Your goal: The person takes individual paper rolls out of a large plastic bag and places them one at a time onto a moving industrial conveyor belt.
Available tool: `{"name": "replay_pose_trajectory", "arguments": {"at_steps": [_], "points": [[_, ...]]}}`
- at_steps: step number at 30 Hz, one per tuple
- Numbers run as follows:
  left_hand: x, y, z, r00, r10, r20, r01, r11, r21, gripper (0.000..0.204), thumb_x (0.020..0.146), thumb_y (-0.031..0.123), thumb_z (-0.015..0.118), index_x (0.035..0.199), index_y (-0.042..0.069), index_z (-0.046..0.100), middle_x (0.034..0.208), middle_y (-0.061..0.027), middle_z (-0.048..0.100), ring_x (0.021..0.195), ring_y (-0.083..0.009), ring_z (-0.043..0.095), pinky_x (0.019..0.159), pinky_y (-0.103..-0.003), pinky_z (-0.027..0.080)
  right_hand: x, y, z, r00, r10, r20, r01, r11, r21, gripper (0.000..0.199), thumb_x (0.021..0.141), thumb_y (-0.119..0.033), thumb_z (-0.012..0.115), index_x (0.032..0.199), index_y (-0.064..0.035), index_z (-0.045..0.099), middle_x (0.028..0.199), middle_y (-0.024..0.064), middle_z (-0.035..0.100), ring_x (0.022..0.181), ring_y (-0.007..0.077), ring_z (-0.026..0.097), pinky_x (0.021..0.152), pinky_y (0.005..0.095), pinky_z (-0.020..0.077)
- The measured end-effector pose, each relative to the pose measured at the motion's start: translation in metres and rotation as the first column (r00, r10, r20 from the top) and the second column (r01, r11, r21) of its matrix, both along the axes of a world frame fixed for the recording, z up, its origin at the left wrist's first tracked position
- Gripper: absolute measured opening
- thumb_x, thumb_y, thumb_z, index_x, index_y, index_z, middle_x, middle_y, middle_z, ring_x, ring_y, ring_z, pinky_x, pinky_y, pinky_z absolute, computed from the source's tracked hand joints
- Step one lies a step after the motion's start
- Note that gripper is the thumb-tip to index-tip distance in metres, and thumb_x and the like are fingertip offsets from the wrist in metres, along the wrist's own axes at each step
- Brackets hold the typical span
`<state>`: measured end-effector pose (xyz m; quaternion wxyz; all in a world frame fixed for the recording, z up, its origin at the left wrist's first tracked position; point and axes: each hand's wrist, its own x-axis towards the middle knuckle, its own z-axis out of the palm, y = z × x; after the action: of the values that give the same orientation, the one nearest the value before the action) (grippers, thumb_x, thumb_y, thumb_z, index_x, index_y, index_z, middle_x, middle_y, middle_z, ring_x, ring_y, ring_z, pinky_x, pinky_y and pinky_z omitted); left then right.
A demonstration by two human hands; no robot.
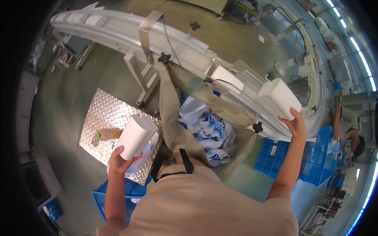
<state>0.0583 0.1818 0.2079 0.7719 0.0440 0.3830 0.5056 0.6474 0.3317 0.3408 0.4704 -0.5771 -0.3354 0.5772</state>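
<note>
My left hand (123,160) is closed round the lower end of a white paper roll (135,137), flattened to an oval, and holds it tilted above a metal plate. Out to the right, my right hand (295,125) grips the near end of a second white paper roll (280,97) of the same shape, over the conveyor's edge. Between them, another white block (227,78) lies on the conveyor (185,51). In front of my body a grey-green cloth bag (170,118) hangs from the conveyor, filled with crumpled blue-and-white plastic wrappers (208,133).
A bottle with a green cap (105,134) lies on the diamond-patterned metal plate (100,112) at left. Blue crates (271,155) stand on the right; another blue crate (100,198) is below my left arm. More white blocks (95,20) sit at the conveyor's far-left end. A co-worker (348,129) is at far right.
</note>
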Motion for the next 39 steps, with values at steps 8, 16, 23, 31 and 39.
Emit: {"name": "replay_pose_trajectory", "arguments": {"at_steps": [8,16,23,31,39], "points": [[0.081,0.075,0.048,0.966,-0.236,0.108,0.216,0.961,0.172,0.078,0.064,0.031,0.068,0.131,0.010,0.034,0.126,-0.0162,0.044,0.111,-0.0347,0.046,0.083,-0.050,0.043,0.008,0.060,-0.070,0.952,0.280,-0.125,-0.298,0.939,-0.172,0.049,0.072,-0.016,0.070,0.116,-0.0110,0.048,0.113,0.0042,0.052,0.102,0.0196,0.051,0.078,0.0394,0.0465],[0.099,0.072,0.060,0.973,-0.206,0.106,0.189,0.970,0.151,0.081,0.062,0.033,0.069,0.131,0.009,0.033,0.122,-0.0171,0.045,0.104,-0.0347,0.049,0.077,-0.046,0.045,0.103,0.023,-0.068,0.980,0.002,0.201,0.070,0.935,-0.349,0.048,0.076,-0.036,0.065,0.113,-0.0068,0.054,0.105,0.0075,0.058,0.091,0.0212,0.055,0.074,0.0327,0.0454],[0.180,0.124,0.109,0.933,-0.346,-0.096,0.359,0.886,0.294,0.066,0.069,0.021,0.067,0.124,0.002,0.036,0.117,-0.0156,0.048,0.106,-0.0265,0.049,0.086,-0.043,0.042,-0.066,0.002,-0.018,0.923,0.155,0.351,-0.224,0.961,0.164,0.069,0.083,-0.029,0.060,0.137,-0.0046,0.025,0.131,0.0152,0.042,0.113,0.0272,0.046,0.090,0.0387,0.0401],[0.337,0.197,0.172,0.508,0.212,-0.835,0.752,0.363,0.550,0.072,0.061,0.031,0.076,0.117,0.005,0.039,0.116,-0.0191,0.034,0.110,-0.0297,0.040,0.092,-0.038,0.038,-0.065,-0.006,0.013,0.980,-0.150,-0.129,0.197,0.805,0.559,0.056,0.083,-0.011,0.059,0.130,0.0007,0.032,0.122,0.0128,0.047,0.110,0.0216,0.048,0.094,0.0358,0.0406],[0.465,0.245,0.146,0.482,-0.607,-0.632,0.832,0.542,0.114,0.047,0.082,0.039,0.049,0.121,0.014,0.042,0.127,-0.0134,0.030,0.113,-0.0299,0.038,0.082,-0.045,0.042,0.059,-0.030,-0.020,0.858,-0.340,-0.385,0.427,0.889,0.166,0.046,0.084,-0.018,0.058,0.124,-0.0038,0.041,0.121,0.0133,0.048,0.109,0.0255,0.050,0.085,0.0382,0.0453]]}}
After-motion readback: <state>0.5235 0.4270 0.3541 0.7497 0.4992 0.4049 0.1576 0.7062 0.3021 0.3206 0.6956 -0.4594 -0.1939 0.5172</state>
